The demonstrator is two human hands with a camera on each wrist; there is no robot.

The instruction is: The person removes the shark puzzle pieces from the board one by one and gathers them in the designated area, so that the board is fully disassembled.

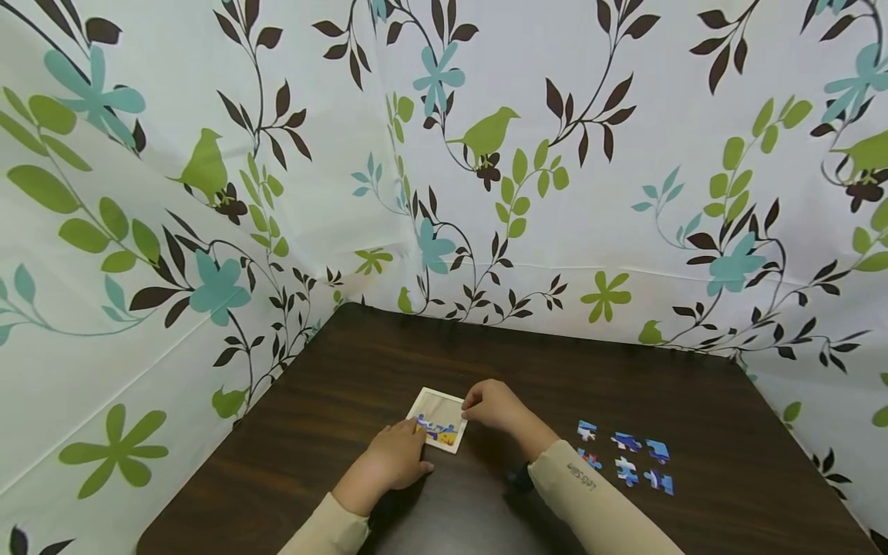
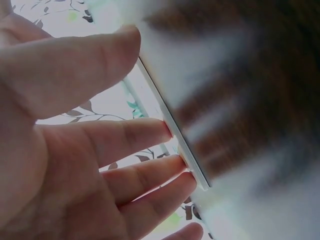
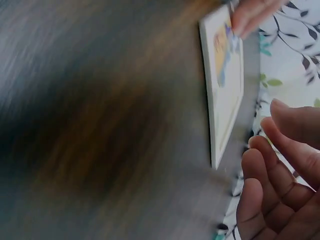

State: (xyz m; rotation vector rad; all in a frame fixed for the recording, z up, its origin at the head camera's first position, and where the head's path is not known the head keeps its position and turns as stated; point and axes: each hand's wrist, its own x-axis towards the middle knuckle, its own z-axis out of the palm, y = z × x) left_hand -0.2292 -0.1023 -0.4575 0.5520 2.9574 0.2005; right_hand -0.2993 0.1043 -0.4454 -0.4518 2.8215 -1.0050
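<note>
Puzzle tray [image 1: 438,407] lies flat on dark surface [image 1: 333,432], between hands. Probably light, stiff; best held by raised rim, since tilting could spill pieces. Left hand [image 1: 397,456]: fingers straight, slightly spread, touching tray edge. Right hand [image 1: 498,407]: fingers loosely bent beside tray, nothing seen pinched. Tray holds joined pieces [image 1: 440,436] along near side, bare beyond. Loose pieces [image 1: 626,472], at right: likely thin, rigid.

Bright head view, soft glare on the near tabletop [image 1: 458,512]; wrist views hazy, its surface smeared.
</note>
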